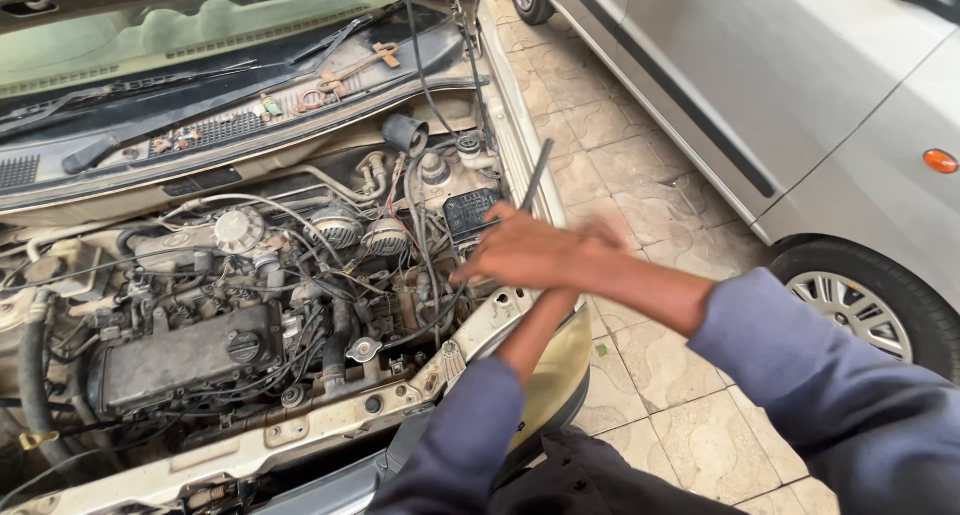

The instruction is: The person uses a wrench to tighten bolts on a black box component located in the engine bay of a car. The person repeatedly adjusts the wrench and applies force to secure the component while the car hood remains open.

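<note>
Both hands meet over the engine bay's right edge: the right hand [535, 255] lies blurred across the left hand [600, 237], grip impossible to tell, beside the black fuse box [470, 215]. Behind them leans the prop rod [537, 175]; a careless knock there could drop the bonnet.
</note>
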`<action>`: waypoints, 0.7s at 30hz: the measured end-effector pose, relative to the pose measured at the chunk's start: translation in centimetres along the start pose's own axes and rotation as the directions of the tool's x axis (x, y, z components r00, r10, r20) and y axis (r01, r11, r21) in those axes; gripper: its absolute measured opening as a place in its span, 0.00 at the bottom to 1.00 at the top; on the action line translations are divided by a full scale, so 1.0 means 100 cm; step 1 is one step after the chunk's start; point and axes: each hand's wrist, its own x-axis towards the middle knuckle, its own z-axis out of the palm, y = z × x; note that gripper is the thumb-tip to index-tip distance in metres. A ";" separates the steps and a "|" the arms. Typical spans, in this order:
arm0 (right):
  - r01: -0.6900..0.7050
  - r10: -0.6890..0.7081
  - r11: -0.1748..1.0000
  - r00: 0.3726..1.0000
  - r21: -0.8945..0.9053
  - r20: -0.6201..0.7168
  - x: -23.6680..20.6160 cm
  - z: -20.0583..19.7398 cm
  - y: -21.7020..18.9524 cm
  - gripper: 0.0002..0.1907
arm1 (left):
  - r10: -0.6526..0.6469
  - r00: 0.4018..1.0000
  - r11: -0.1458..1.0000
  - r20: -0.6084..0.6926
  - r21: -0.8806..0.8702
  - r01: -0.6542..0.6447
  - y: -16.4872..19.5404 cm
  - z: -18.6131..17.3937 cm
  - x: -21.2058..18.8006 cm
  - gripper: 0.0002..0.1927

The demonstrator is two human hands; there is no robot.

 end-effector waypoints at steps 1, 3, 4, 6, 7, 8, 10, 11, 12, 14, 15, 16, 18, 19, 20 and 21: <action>-0.015 0.015 1.000 1.000 0.007 0.014 -0.002 -0.002 0.008 0.23 | -0.073 0.972 0.982 0.224 0.187 0.030 -0.003 0.004 -0.023 0.29; -0.053 0.052 0.998 0.998 0.023 0.046 -0.009 -0.005 0.026 0.20 | -0.248 0.734 0.870 0.632 0.478 -0.117 0.001 0.003 -0.069 0.28; 0.008 -0.008 0.999 1.000 0.033 -0.015 -0.014 -0.006 0.032 0.20 | -0.297 0.602 0.837 0.741 0.506 -0.210 0.010 -0.002 -0.085 0.29; 0.128 -0.121 0.991 0.982 0.039 -0.146 -0.019 -0.007 0.042 0.19 | -0.230 0.518 0.873 0.824 0.409 -0.264 0.039 -0.023 -0.107 0.28; 0.101 -0.097 0.994 0.990 0.036 -0.103 -0.022 -0.007 0.043 0.18 | -0.151 0.527 0.909 0.836 0.327 -0.258 0.056 -0.036 -0.114 0.26; 0.076 -0.074 0.997 0.995 0.033 -0.062 -0.025 -0.006 0.044 0.17 | 0.004 0.572 0.924 0.820 0.216 -0.316 0.075 -0.054 -0.120 0.24; 0.075 -0.069 0.992 0.996 0.099 -0.061 -0.027 -0.006 0.042 0.16 | 0.302 0.666 0.944 0.683 -0.117 -0.308 0.109 -0.079 -0.120 0.10; 0.102 -0.085 0.981 0.991 0.168 -0.104 -0.028 -0.005 0.039 0.14 | 0.405 0.735 0.907 0.543 -0.339 -0.250 0.121 -0.085 -0.115 0.16; 0.132 -0.099 0.963 0.984 0.233 -0.149 -0.027 -0.006 0.037 0.13 | 0.432 0.796 0.902 0.423 -0.215 -0.375 0.134 -0.086 -0.100 0.12; 0.104 -0.106 0.991 0.994 0.087 0.011 -0.030 -0.008 0.032 0.14 | 0.537 0.785 0.786 0.309 0.154 -0.598 0.147 -0.081 -0.072 0.16; 0.097 -0.097 0.995 0.991 0.008 0.092 -0.032 -0.009 0.030 0.15 | 0.586 0.736 0.638 0.339 0.366 -0.677 0.150 -0.077 -0.058 0.17; 0.077 -0.079 0.997 0.991 0.020 0.108 -0.034 -0.009 0.027 0.15 | 0.620 0.685 0.443 0.382 0.550 -0.708 0.151 -0.075 -0.046 0.18; 0.035 -0.041 0.998 0.990 0.047 0.138 -0.040 -0.008 0.025 0.15 | 0.468 0.791 0.235 0.395 0.807 -0.542 0.151 -0.075 -0.028 0.16; 0.073 -0.074 0.997 0.996 0.019 0.050 -0.045 -0.007 0.025 0.15 | 0.390 0.841 0.103 0.375 0.890 -0.444 0.149 -0.077 -0.023 0.16; 0.109 -0.109 0.994 0.993 -0.013 -0.036 -0.052 -0.005 0.027 0.15 | 0.410 0.836 0.075 0.365 0.900 -0.430 0.146 -0.080 -0.021 0.16; 0.143 -0.148 0.989 0.982 -0.049 -0.120 -0.060 -0.003 0.031 0.15 | 0.430 0.829 0.047 0.356 0.909 -0.414 0.143 -0.085 -0.022 0.16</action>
